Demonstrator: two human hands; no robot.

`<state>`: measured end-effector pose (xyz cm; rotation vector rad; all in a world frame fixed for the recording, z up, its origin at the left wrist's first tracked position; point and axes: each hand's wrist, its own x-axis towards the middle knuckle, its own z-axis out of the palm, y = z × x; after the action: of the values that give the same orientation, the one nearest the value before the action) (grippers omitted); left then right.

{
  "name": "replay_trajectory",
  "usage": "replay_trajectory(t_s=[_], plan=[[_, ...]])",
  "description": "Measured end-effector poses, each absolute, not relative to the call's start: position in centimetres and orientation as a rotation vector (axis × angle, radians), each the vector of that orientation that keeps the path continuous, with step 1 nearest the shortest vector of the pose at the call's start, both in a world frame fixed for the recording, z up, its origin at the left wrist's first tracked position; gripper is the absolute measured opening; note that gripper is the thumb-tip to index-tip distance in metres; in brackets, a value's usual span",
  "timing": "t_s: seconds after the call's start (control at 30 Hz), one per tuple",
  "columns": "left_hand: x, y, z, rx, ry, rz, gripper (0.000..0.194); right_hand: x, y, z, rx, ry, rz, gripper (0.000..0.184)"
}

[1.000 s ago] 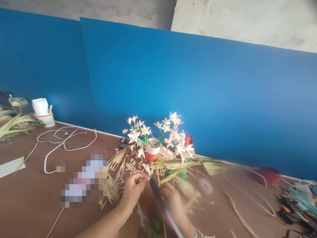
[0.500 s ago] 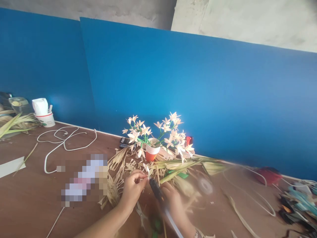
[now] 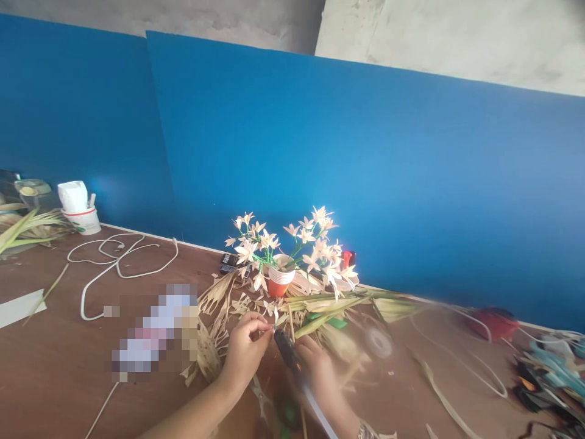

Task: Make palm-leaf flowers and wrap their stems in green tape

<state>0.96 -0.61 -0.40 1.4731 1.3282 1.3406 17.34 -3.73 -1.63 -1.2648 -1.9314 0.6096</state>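
Tabletop strewn with leaves, glue gun above, blue partition behind

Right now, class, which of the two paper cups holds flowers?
The orange and white cup, beyond the left hand: pale flowers rise from it, while the white cup at far left holds something white.

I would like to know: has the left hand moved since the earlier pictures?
No, no clear shift: judged against the orange-and-white cup, the left hand stays in the same place, below and slightly left.

The brown table bears dried leaves and scissors.
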Motion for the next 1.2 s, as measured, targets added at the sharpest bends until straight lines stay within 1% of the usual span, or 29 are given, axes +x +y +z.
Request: replay_trajectory(t_s=[0.13,0.27,0.47,0.63,0.73,0.87,0.93,1.0,1.1,1.13,1.2], plan=[[0.9,-0.7,-0.3,1.589,1.357,1.405,0.014,17.2,-3.8,-1.3,-1.284,-1.916,0.622,0.015],[0.8,-0.8,-0.4,1.698,1.379,1.396,0.015,17.0,-4.0,-0.9,-1.314,-1.895,0.624,0.011],[0.5,-0.8,-0.9,1.728,1.392,1.374,0.016,17.1,-4.5,-0.1,-1.217,-2.021,0.631,0.009],[0.5,-0.6,-0.6,1.678,1.435,1.401,0.014,17.1,-4.3,0.1,-1.259,-2.006,0.639,0.007],[0.5,-0.6,-0.2,1.649,1.425,1.419,0.015,17.2,-4.0,-0.3,-1.324,-1.961,0.64,0.008],[0.5,-0.7,0.0,1.697,1.287,1.481,0.014,17.6,-3.5,-0.7,-1.386,-1.867,0.673,0.009],[0.4,-0.7,-0.2,1.751,1.231,1.466,0.013,17.9,-3.4,-0.4,-1.401,-1.792,0.762,0.013],[0.3,-0.6,-0.5,1.824,1.256,1.363,0.014,18.4,-3.6,0.3,-1.39,-1.734,0.818,0.021],[0.0,-0.3,-0.9,1.934,1.381,1.135,0.017,19.2,-4.4,1.8,-1.325,-1.867,0.739,0.024],[-0.1,-0.1,-1.0,1.941,1.411,1.107,0.017,19.5,-4.7,2.3,-1.315,-1.965,0.674,0.024],[-0.3,0.3,-1.1,1.862,1.405,1.159,0.016,20.4,-5.4,2.9,-1.371,-2.158,0.499,0.018]])
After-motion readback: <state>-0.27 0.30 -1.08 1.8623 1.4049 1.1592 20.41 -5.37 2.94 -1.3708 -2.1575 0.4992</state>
